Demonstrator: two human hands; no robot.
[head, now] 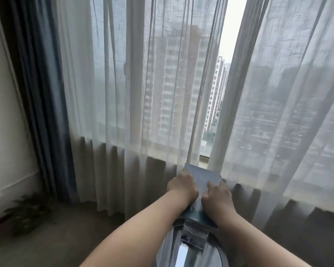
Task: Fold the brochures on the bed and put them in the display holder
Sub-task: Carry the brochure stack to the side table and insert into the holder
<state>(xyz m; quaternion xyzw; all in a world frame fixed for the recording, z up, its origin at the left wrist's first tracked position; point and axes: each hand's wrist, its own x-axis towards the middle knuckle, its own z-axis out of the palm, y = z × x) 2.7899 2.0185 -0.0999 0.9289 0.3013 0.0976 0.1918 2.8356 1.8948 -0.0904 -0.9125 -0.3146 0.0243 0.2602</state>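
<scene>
Brochure pinched in both our hands, left and right; motion blur suggests it may miss the holder and crumple.

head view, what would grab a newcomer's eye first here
First the sheer white curtains filling the frame, parted right of centre on a bright gap showing high-rise towers. Then, low at centre, the left hand and right hand gripping a grey-blue brochure above a clear display holder, which sits on a round shiny surface. A dark blue drape hangs at left.
</scene>
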